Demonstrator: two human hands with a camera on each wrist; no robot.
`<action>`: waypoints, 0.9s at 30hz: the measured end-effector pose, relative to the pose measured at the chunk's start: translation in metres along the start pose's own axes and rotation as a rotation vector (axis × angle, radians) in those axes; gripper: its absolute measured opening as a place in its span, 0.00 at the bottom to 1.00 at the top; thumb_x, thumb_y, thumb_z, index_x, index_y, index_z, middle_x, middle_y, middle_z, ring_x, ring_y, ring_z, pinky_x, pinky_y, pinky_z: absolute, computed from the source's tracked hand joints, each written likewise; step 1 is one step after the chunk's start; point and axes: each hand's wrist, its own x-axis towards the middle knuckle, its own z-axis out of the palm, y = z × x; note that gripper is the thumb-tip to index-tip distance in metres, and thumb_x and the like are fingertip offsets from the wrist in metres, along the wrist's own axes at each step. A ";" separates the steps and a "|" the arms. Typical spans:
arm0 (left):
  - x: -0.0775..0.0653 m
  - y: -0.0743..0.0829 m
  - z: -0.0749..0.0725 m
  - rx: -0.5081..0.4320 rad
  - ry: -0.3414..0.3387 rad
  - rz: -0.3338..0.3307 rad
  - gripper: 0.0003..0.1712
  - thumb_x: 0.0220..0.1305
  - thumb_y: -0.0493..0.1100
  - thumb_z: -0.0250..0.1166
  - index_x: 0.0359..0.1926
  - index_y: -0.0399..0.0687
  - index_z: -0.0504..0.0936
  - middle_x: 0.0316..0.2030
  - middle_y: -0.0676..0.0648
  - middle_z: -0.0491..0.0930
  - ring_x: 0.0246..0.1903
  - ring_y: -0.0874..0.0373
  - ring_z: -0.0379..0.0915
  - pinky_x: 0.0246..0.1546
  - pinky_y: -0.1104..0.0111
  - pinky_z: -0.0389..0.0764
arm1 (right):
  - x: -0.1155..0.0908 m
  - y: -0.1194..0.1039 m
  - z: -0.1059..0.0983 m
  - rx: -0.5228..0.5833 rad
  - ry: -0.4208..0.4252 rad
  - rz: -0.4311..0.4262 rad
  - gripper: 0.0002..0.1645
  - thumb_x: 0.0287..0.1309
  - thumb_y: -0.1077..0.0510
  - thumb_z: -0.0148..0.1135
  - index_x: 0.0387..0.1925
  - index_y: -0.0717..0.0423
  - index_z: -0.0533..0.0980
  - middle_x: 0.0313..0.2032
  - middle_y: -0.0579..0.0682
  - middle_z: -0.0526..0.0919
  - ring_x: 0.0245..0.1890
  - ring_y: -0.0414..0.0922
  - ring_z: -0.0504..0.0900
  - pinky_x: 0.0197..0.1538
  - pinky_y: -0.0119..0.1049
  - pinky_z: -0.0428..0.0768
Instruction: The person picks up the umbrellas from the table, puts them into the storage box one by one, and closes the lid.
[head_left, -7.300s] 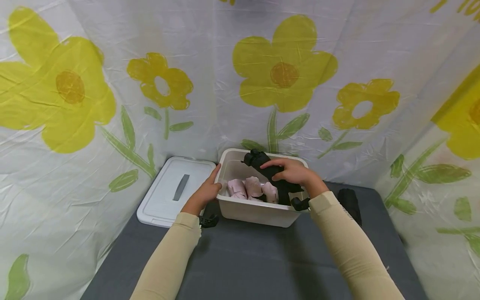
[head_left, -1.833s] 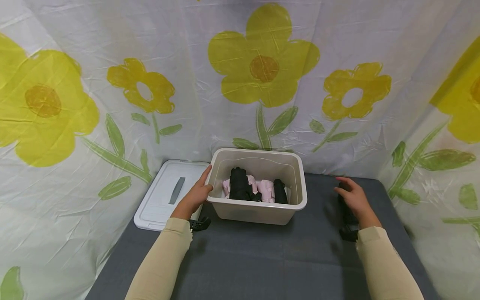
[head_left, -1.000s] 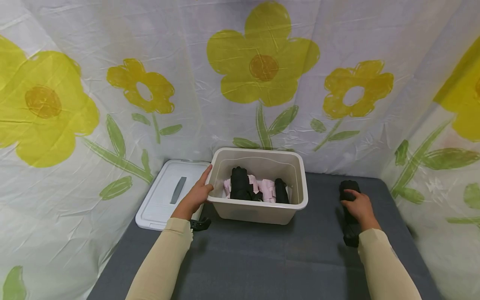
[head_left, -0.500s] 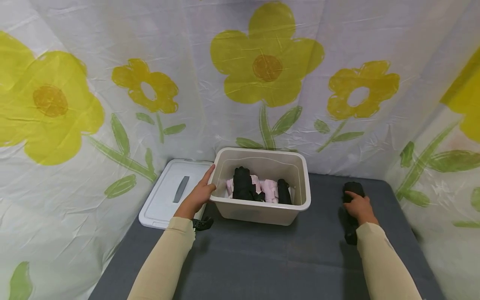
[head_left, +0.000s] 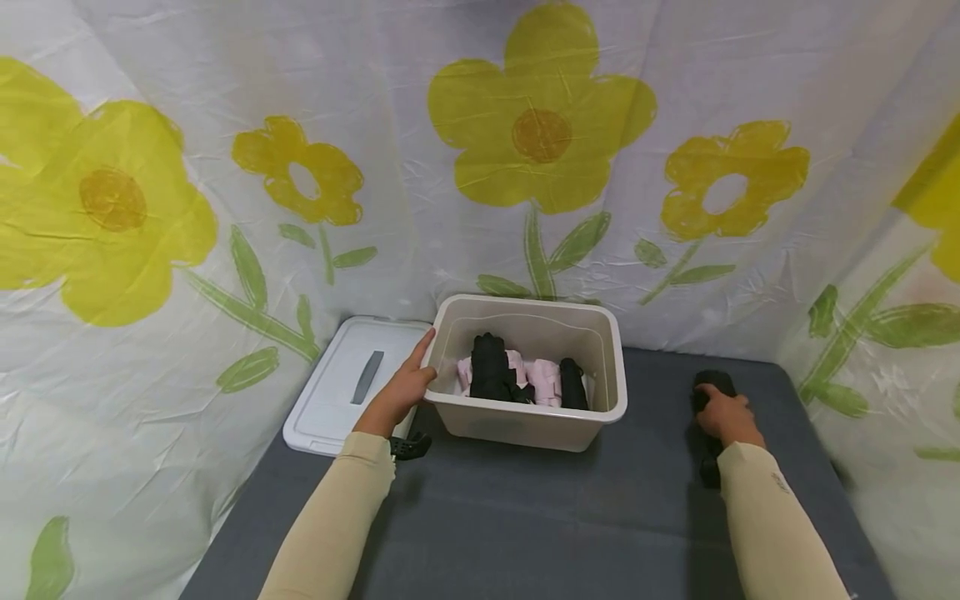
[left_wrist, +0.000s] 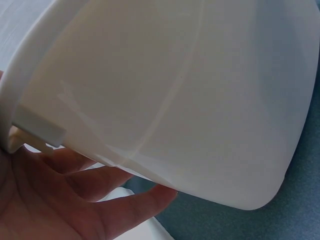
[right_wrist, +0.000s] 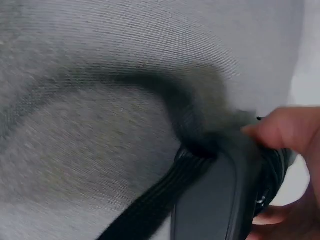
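In the head view my right hand (head_left: 729,417) grips a black folded umbrella (head_left: 715,382) on the right of the dark table, its fingers wrapped over the middle. Close up in the right wrist view, the thumb and fingers hold the umbrella's end (right_wrist: 207,195), from which a black wrist strap (right_wrist: 150,200) loops out. My left hand (head_left: 401,392) holds the left rim of a beige storage bin (head_left: 517,428); the left wrist view shows its fingers (left_wrist: 130,210) against the outer wall. Inside the bin lie two black folded umbrellas (head_left: 490,371) and several pink rolled bundles (head_left: 545,382).
A white lid (head_left: 330,408) with a grey handle (head_left: 367,377) lies flat left of the bin, partly behind my left hand. A white curtain (head_left: 405,167) printed with yellow flowers hangs behind and at both sides of the dark grey tabletop (head_left: 570,517).
Earlier the right hand held a black umbrella over the bin; that umbrella now lies inside. The right hand has since moved right and closed around another umbrella. The left hand stays at the bin.
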 end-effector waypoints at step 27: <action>0.002 -0.001 0.001 0.001 -0.006 0.009 0.46 0.65 0.35 0.43 0.75 0.79 0.38 0.76 0.39 0.43 0.65 0.33 0.57 0.48 0.37 0.74 | -0.045 -0.017 -0.005 0.470 -0.033 -0.244 0.44 0.65 0.59 0.51 0.77 0.48 0.44 0.74 0.70 0.29 0.70 0.75 0.42 0.62 0.70 0.58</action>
